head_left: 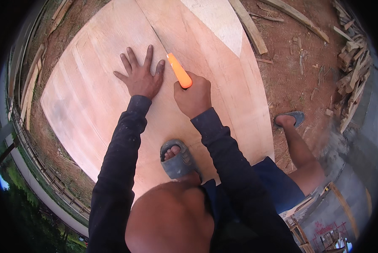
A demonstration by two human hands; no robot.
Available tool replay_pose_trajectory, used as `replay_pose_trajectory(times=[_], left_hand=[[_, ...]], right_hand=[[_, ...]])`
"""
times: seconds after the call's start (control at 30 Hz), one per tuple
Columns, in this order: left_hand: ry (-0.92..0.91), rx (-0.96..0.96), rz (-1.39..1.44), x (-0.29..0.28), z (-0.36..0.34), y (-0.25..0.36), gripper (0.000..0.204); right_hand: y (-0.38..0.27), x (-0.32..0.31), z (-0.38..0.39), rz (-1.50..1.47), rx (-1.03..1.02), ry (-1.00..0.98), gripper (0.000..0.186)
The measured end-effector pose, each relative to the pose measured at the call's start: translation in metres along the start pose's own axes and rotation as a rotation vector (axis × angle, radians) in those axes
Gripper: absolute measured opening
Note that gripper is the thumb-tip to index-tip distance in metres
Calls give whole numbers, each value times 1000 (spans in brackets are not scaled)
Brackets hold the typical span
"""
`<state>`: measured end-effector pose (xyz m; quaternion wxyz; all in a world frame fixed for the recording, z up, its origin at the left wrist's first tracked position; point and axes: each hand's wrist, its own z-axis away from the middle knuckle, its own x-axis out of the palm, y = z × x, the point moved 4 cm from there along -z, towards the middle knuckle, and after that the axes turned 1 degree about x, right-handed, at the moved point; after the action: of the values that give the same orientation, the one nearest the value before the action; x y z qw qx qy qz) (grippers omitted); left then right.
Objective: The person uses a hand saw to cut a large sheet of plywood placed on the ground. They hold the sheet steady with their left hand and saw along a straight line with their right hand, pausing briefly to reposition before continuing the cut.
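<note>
The right hand [195,96] is curled in a fist round the near end of an orange-handled tool [179,71], which sits over the middle of a broad, pale wooden sheet [83,97] and slants toward the far left. From the far tip of the handle a thin dark line [156,34] runs on to the far edge of the view; I cannot tell how much of it is blade and how much is a line in the wood. The left hand [142,78] lies palm down on the sheet just left of the handle, its fingers and thumb spread wide, with the thumb near the tool yet apart from it. Both forearms wear dark sleeves [119,145] and reach in from the near side. Between them, a foot in a grey sandal [178,162] rests on the sheet, below a bent bare knee [168,221]; the other foot, in a second sandal [297,119], stands to the right on reddish soil [300,80]. Blue shorts [277,185] show at the near right. A whiter, pointed patch [218,25] marks the sheet's far right, with a timber strip [251,27] alongside. Farther right is a heap of wood scraps [352,69], and long poles [31,90] lie on the left.
</note>
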<state>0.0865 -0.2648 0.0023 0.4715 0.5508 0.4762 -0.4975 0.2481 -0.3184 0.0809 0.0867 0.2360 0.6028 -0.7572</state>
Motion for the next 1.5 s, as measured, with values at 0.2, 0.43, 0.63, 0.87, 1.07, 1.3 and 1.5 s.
replay_pose_trajectory(times=[0.2, 0.43, 0.63, 0.87, 1.07, 1.3, 1.5], left_hand=[[-30, -31, 4, 5, 6, -7, 63], [-64, -46, -3, 6, 12, -5, 63], [-29, -16, -8, 6, 4, 2, 63], [-15, -23, -22, 3, 6, -7, 61], [-19, -35, -5, 2, 9, -6, 62], [10, -37, 3, 6, 4, -3, 66], [-134, -149, 13, -2, 56, 10, 60]], right_hand=[[9, -96, 166, 3, 55, -61, 36], [5, -88, 162, -9, 48, -26, 36], [7, -12, 25, -1, 59, -43, 22], [7, -109, 187, 75, 72, -32, 35], [6, -117, 199, 50, 50, -45, 35], [4, 6, 13, 53, 3, -17, 13], [23, -39, 93, -143, 105, -17, 23]])
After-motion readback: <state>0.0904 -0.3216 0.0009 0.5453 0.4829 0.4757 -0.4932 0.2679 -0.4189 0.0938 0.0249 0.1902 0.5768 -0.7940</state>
